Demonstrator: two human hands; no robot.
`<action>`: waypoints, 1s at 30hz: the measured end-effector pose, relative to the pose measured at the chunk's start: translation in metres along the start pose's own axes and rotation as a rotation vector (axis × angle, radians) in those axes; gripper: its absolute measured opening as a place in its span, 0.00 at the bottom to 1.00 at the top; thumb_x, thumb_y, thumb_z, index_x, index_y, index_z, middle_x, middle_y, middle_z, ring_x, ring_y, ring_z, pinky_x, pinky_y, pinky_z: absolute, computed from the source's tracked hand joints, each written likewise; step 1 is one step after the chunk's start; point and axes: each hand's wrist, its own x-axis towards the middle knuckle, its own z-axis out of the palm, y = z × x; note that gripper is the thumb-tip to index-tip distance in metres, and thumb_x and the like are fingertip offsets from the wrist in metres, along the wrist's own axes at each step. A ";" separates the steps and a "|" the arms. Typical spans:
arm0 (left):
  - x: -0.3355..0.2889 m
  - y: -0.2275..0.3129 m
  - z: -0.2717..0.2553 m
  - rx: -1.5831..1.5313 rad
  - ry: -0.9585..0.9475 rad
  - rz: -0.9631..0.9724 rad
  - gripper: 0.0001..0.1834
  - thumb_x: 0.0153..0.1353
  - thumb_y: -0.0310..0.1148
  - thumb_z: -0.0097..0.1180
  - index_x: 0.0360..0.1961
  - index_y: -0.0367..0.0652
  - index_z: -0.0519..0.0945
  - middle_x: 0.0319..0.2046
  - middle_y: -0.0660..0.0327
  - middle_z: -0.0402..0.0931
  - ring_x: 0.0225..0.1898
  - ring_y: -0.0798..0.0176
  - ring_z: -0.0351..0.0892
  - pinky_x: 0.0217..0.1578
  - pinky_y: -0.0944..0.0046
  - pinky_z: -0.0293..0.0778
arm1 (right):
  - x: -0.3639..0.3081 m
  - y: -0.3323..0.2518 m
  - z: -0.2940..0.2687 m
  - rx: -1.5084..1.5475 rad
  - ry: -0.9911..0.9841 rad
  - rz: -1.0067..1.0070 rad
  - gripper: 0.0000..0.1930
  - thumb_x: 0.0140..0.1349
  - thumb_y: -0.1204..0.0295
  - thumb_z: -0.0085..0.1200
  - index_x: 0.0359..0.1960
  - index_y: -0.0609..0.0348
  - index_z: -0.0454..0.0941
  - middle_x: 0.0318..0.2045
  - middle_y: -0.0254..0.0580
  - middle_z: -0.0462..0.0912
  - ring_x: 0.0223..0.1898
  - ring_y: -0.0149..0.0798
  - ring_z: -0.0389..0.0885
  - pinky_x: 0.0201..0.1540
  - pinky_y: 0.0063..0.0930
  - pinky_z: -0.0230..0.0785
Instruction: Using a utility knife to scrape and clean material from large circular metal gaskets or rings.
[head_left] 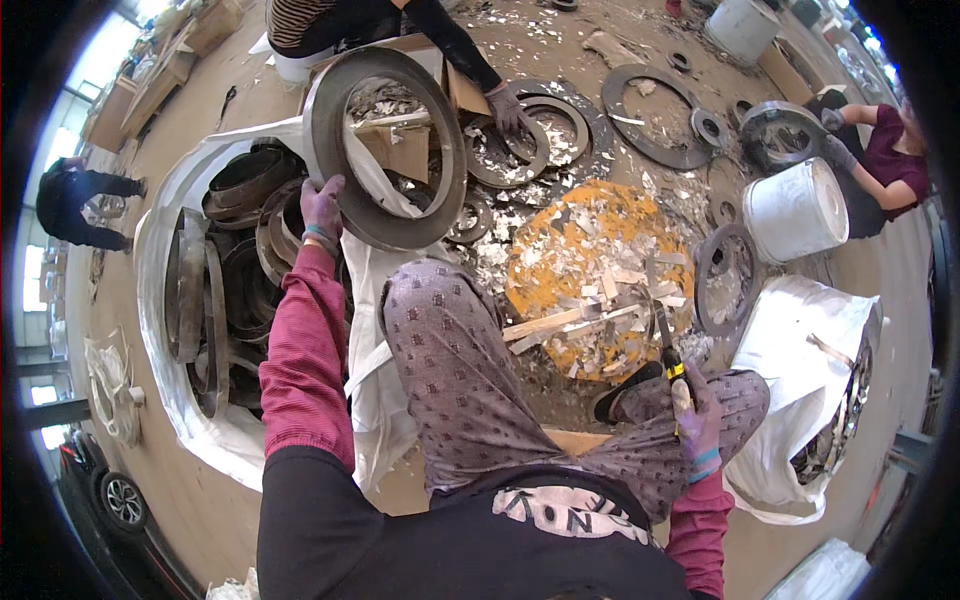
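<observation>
My left hand (322,210) grips the lower left rim of a large dark flat ring (322,130), which stands tilted at the edge of a white bulk sack (165,370). Several dark rings (215,290) fill that sack. In my right hand (700,410) is a knife (669,352) with a black and yellow handle, its blade pointing away from me. It is held above my right knee, beside a round orange work surface (530,255) strewn with pale flakes and strips.
Across from me, a co-worker's gloved hand (508,112) touches rings on the floor. Another person (880,160) sits at the right by a white bucket (797,210). A second white sack (800,325) stands at my right. An open cardboard box (400,150) is behind the large ring.
</observation>
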 end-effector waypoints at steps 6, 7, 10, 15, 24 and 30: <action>-0.006 0.035 0.052 -0.100 -0.245 -0.048 0.21 0.48 0.25 0.60 0.46 0.33 0.73 0.31 0.59 0.77 0.30 0.64 0.76 0.31 0.67 0.72 | -0.006 0.017 -0.010 0.037 0.016 -0.002 0.24 0.63 0.72 0.53 0.61 0.64 0.67 0.37 0.39 0.81 0.32 0.25 0.76 0.37 0.18 0.69; -0.001 0.036 0.057 -0.082 -0.261 -0.128 0.19 0.48 0.25 0.59 0.43 0.33 0.74 0.29 0.59 0.78 0.30 0.64 0.76 0.32 0.67 0.72 | -0.008 0.015 -0.011 0.058 0.020 0.038 0.24 0.63 0.71 0.53 0.60 0.65 0.68 0.38 0.39 0.81 0.32 0.25 0.76 0.37 0.18 0.69; 0.016 0.031 0.061 -0.047 -0.377 -0.234 0.12 0.48 0.26 0.58 0.36 0.32 0.78 0.27 0.59 0.78 0.30 0.63 0.77 0.33 0.67 0.74 | -0.011 0.025 -0.014 0.087 0.045 0.076 0.24 0.63 0.71 0.54 0.60 0.65 0.68 0.38 0.38 0.81 0.32 0.25 0.76 0.37 0.18 0.69; 0.036 0.041 0.084 -0.090 -0.377 -0.138 0.05 0.49 0.25 0.54 0.26 0.35 0.81 0.25 0.58 0.78 0.27 0.62 0.77 0.32 0.66 0.72 | -0.015 0.036 -0.020 0.118 0.081 0.108 0.24 0.63 0.71 0.55 0.61 0.64 0.67 0.40 0.37 0.81 0.33 0.25 0.77 0.37 0.18 0.69; 0.016 0.181 0.106 -0.019 -0.784 0.231 0.11 0.58 0.31 0.45 0.32 0.38 0.78 0.31 0.61 0.76 0.38 0.63 0.74 0.44 0.65 0.69 | -0.013 0.088 -0.031 0.091 0.062 -0.031 0.26 0.64 0.67 0.55 0.62 0.61 0.65 0.36 0.36 0.81 0.32 0.24 0.77 0.33 0.16 0.69; -0.004 0.279 0.081 0.101 -1.023 0.598 0.23 0.65 0.48 0.49 0.47 0.36 0.74 0.45 0.57 0.74 0.49 0.60 0.71 0.52 0.62 0.67 | -0.003 0.046 -0.029 0.230 0.057 -0.042 0.26 0.57 0.71 0.56 0.59 0.64 0.70 0.56 0.47 0.75 0.56 0.35 0.72 0.60 0.27 0.61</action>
